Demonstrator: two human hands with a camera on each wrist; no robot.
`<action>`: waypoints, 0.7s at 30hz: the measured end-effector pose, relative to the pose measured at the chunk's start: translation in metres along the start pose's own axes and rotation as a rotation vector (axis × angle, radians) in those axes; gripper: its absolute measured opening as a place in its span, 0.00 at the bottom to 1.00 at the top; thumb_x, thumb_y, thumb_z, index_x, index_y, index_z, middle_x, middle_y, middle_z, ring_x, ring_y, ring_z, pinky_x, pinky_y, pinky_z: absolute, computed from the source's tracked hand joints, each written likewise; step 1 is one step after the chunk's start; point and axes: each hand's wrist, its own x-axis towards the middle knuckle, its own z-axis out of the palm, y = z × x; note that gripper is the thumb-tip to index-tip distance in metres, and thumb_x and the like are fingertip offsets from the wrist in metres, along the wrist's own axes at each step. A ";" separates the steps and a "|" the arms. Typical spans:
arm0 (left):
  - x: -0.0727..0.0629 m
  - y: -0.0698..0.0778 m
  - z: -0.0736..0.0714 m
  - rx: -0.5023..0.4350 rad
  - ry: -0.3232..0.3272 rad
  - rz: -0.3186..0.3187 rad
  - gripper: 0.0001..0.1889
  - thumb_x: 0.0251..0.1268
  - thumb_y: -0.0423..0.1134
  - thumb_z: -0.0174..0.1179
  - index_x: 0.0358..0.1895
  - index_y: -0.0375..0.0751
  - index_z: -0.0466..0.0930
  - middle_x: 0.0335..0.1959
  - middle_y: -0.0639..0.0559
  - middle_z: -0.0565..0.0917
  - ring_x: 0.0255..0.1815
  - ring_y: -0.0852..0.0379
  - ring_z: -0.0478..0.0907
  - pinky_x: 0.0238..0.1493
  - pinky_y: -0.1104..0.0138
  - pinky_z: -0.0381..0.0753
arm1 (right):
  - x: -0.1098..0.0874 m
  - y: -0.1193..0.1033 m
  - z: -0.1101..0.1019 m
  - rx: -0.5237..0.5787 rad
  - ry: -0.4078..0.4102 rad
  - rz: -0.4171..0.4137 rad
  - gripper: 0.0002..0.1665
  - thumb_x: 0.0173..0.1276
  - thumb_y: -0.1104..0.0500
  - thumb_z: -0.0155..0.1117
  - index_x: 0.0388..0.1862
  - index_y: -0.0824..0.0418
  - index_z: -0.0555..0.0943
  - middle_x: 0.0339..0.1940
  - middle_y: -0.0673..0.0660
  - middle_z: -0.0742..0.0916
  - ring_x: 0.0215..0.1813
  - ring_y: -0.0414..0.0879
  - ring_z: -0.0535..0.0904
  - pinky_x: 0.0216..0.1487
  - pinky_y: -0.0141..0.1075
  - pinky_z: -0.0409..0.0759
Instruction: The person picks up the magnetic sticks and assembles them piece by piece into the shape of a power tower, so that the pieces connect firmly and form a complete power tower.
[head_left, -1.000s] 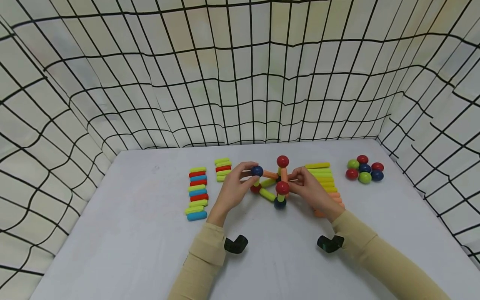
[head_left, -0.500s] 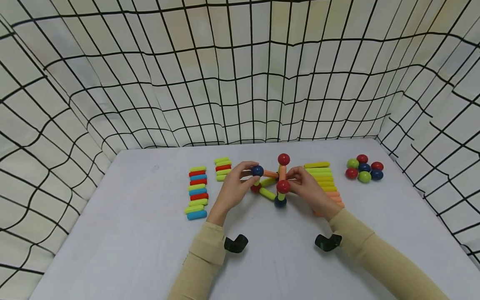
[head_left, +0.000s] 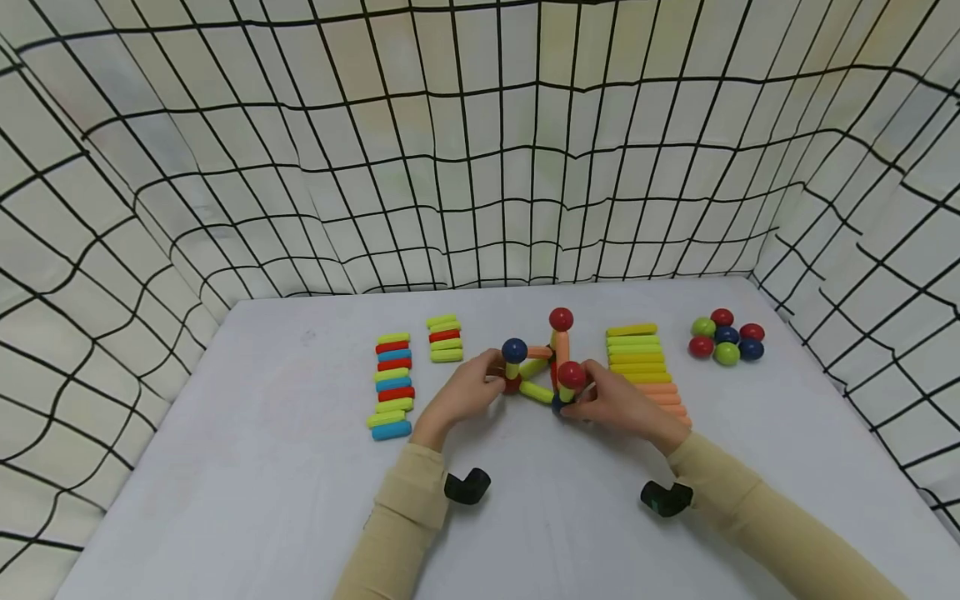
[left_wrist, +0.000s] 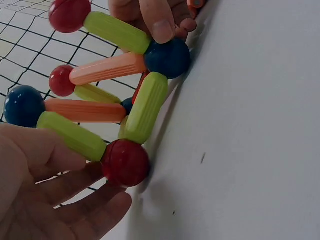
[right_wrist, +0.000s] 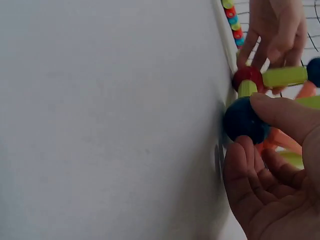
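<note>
A toy frame of balls and thick ribbed rods [head_left: 536, 392] stands mid-table, with green rods low and upright and orange rods across the top. My left hand [head_left: 468, 392] reaches round its lower left red ball [left_wrist: 125, 162], thumb alongside the upright green rod [left_wrist: 72, 135], fingertips at the ball's far side. Above that rod sits a blue ball [head_left: 514, 351]. My right hand [head_left: 622, 400] pinches the near lower blue ball [right_wrist: 245, 120] between thumb and fingers. The near upper red ball [head_left: 572, 375] leans slightly right on its rod. The far upper red ball [head_left: 561, 319] stands untouched.
Left of the frame lie a column of green, red and blue rods [head_left: 393, 385] and a shorter stack [head_left: 446, 337]. Yellow, green and orange rods [head_left: 637, 358] line up beside my right hand. Several loose balls [head_left: 726, 335] cluster at the right. Black netting [head_left: 480, 167] surrounds the table.
My left hand has slid down from the upper blue ball to the lower red one. My right hand has moved from the upper orange rod down to the near lower blue ball.
</note>
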 end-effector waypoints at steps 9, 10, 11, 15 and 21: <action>-0.003 0.004 -0.002 0.029 -0.164 0.038 0.17 0.69 0.29 0.45 0.52 0.40 0.82 0.49 0.49 0.84 0.49 0.53 0.78 0.52 0.61 0.78 | 0.016 0.005 -0.018 -0.058 0.150 0.040 0.23 0.68 0.58 0.65 0.59 0.64 0.75 0.53 0.62 0.82 0.52 0.55 0.79 0.51 0.44 0.81; -0.003 0.005 -0.001 0.037 -0.203 0.060 0.18 0.69 0.29 0.45 0.53 0.41 0.82 0.50 0.50 0.84 0.51 0.54 0.78 0.54 0.61 0.77 | 0.018 0.006 -0.019 -0.052 0.160 0.040 0.23 0.69 0.58 0.64 0.60 0.65 0.74 0.55 0.63 0.81 0.53 0.56 0.79 0.53 0.46 0.81; -0.003 0.007 0.001 0.042 -0.243 0.079 0.19 0.69 0.30 0.45 0.54 0.42 0.82 0.51 0.51 0.84 0.53 0.55 0.78 0.55 0.61 0.76 | 0.021 0.007 -0.020 -0.041 0.165 0.040 0.24 0.70 0.57 0.63 0.61 0.65 0.74 0.57 0.64 0.81 0.55 0.56 0.79 0.55 0.46 0.80; -0.003 0.010 0.006 0.094 -0.333 0.172 0.19 0.71 0.33 0.47 0.59 0.44 0.80 0.55 0.52 0.82 0.56 0.56 0.76 0.60 0.60 0.74 | 0.024 0.009 -0.020 0.037 0.143 0.026 0.29 0.72 0.55 0.61 0.68 0.63 0.70 0.64 0.62 0.78 0.62 0.56 0.77 0.61 0.48 0.75; -0.005 0.005 -0.002 0.058 -0.170 0.089 0.12 0.72 0.41 0.53 0.52 0.46 0.83 0.49 0.55 0.82 0.48 0.56 0.75 0.50 0.62 0.77 | 0.001 0.012 -0.026 0.021 0.135 -0.040 0.24 0.73 0.55 0.60 0.66 0.58 0.73 0.61 0.58 0.81 0.62 0.54 0.76 0.62 0.50 0.75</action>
